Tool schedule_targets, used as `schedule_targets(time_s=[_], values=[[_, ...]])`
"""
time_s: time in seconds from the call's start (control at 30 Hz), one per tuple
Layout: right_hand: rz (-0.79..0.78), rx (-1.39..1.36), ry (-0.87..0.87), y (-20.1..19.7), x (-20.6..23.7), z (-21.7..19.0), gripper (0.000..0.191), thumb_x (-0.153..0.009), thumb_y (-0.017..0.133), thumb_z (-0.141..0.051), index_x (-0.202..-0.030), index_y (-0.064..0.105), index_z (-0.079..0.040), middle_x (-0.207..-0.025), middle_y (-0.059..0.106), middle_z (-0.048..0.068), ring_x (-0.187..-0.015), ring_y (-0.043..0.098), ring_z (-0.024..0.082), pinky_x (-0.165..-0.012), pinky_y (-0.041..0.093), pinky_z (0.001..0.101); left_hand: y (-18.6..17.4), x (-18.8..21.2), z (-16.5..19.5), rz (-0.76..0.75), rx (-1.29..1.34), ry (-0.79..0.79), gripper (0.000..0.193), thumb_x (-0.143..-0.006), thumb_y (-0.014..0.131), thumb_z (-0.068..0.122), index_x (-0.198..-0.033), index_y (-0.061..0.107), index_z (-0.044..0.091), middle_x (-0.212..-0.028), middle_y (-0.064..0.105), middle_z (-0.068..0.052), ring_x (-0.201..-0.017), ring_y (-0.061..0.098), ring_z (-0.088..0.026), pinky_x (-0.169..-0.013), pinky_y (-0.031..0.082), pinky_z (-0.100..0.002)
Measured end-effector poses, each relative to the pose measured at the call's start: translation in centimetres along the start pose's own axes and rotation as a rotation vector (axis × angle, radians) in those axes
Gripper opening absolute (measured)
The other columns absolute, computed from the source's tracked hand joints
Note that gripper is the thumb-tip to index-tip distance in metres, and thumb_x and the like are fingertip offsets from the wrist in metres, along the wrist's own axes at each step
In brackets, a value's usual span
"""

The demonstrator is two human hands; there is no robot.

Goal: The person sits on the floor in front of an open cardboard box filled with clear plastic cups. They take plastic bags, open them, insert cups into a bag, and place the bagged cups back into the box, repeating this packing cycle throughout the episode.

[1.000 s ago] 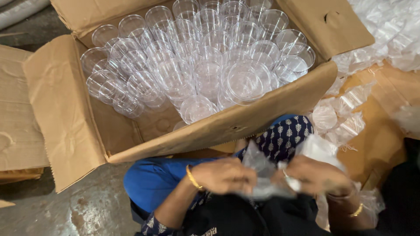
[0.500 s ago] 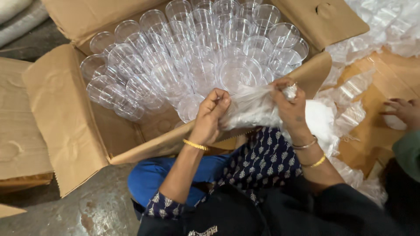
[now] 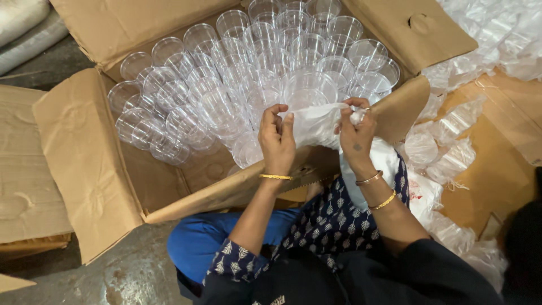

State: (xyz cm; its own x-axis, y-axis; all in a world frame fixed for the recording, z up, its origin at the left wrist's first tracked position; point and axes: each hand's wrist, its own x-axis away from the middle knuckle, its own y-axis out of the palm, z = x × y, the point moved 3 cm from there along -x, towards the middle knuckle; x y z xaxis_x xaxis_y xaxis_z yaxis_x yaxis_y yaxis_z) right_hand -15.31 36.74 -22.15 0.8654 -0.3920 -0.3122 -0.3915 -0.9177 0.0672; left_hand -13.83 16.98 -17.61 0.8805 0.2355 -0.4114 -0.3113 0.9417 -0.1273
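Both my hands are over the near edge of a large open cardboard box (image 3: 84, 164) packed with stacks of clear plastic cups (image 3: 243, 73) lying tilted. My left hand (image 3: 276, 138) pinches one side of a thin clear plastic bag (image 3: 313, 124). My right hand (image 3: 355, 133) grips the bag's other side, fingers bunched on its top edge. The bag is stretched between them right in front of a stack of cups (image 3: 307, 93), and its lower part trails down over the box wall toward my lap.
Bagged stacks of cups (image 3: 446, 147) and loose plastic wrap (image 3: 497, 34) lie on flattened cardboard (image 3: 508, 141) to the right. A flat cardboard sheet (image 3: 22, 186) lies at left, with white sacks (image 3: 22, 22) at the top left. Grey concrete floor (image 3: 130, 277) shows below the box.
My hands rose from my lap with the plastic bag to the box's near edge, then spread the bag between them at the cups. Another person's hand at the right edge is gone.
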Motion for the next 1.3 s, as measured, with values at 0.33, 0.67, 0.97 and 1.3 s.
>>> schedule_targets(time_s=[0.33,0.67,0.97,1.3], values=[[-0.085,0.261,0.049,0.0,0.6,-1.3,0.01,-0.104,0.062,-0.01,-0.108,0.063,-0.001,-0.065,0.062,0.004,-0.057,0.061,0.009,-0.051,0.049,0.0257,0.1,0.7,-2.3,-0.273,0.08,-0.191,0.011,-0.092,0.07,0.013,-0.097,0.067,0.003,-0.074,0.054,-0.001,-0.065,0.044,-0.01,-0.056,0.038,-0.028],[-0.032,-0.146,-0.072,-2.9,2.2,-1.4,0.01,-0.112,0.054,-0.008,-0.121,0.054,-0.003,-0.082,0.06,0.002,-0.065,0.057,0.008,-0.061,0.049,0.0249,-2.9,2.1,4.1,-0.684,0.184,0.153,0.017,-0.096,0.065,0.013,-0.095,0.063,-0.003,-0.084,0.061,-0.012,-0.079,0.059,-0.024,-0.078,0.047,-0.035],[-0.638,0.23,-0.628,-7.8,5.1,-8.7,0.013,-0.095,0.065,-0.007,-0.091,0.058,0.003,-0.104,0.058,0.024,-0.101,0.061,0.035,-0.091,0.052,0.0419,-7.0,2.6,8.9,-1.358,1.002,0.009,0.029,-0.096,0.065,0.026,-0.087,0.068,-0.001,-0.079,0.067,-0.013,-0.074,0.065,-0.022,-0.067,0.049,-0.036],[-0.378,-0.863,0.456,-6.1,-1.7,-2.9,0.026,-0.097,0.056,-0.017,-0.112,0.06,0.004,-0.103,0.066,0.014,-0.094,0.064,0.025,-0.092,0.053,0.0373,-0.5,3.5,1.9,-0.204,1.692,-0.806,0.016,-0.108,0.059,0.007,-0.118,0.057,-0.005,-0.113,0.069,-0.016,-0.107,0.067,-0.024,-0.103,0.053,-0.042]])
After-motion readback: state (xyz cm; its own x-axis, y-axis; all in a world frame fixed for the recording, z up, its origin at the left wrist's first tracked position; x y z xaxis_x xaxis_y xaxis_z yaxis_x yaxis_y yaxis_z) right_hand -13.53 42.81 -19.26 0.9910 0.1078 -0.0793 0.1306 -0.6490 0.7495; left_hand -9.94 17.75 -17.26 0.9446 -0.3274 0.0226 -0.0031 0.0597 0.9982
